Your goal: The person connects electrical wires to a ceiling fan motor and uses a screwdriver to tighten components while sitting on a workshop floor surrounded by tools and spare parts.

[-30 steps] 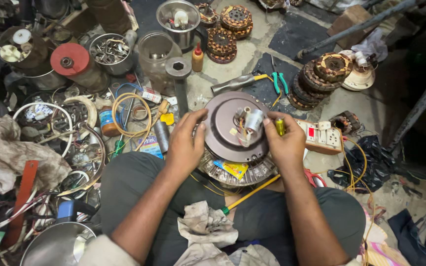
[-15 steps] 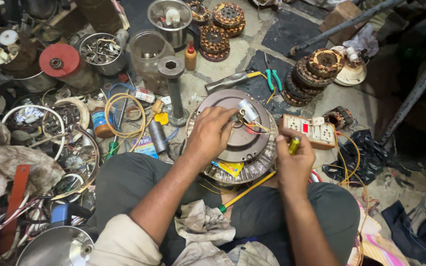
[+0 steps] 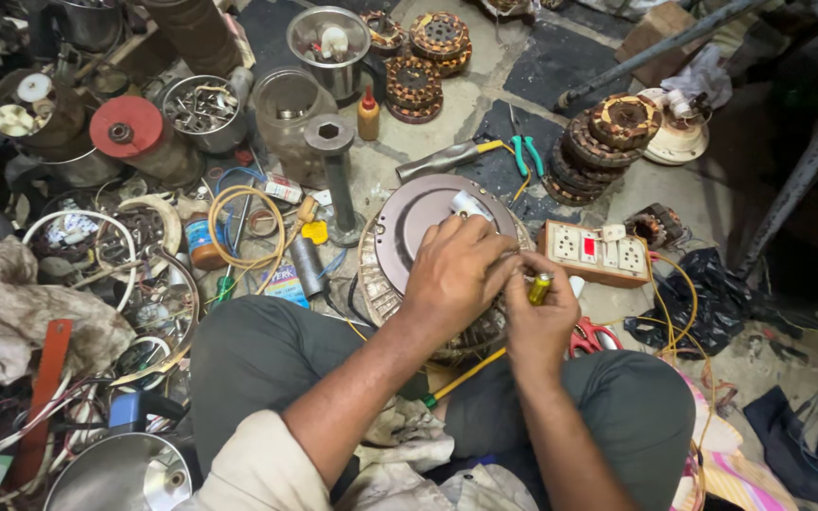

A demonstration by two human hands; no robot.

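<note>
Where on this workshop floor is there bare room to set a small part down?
Bare stone shows between the orange bottle, the pliers and the round motor cover. A dark mat patch lies behind the stacked windings. Left of the metal post, wire coils and tins crowd everything.

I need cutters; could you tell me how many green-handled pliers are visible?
1: green-handled pliers on the dark mat, beyond the round grey metal motor cover; clutter may hide others.
</note>
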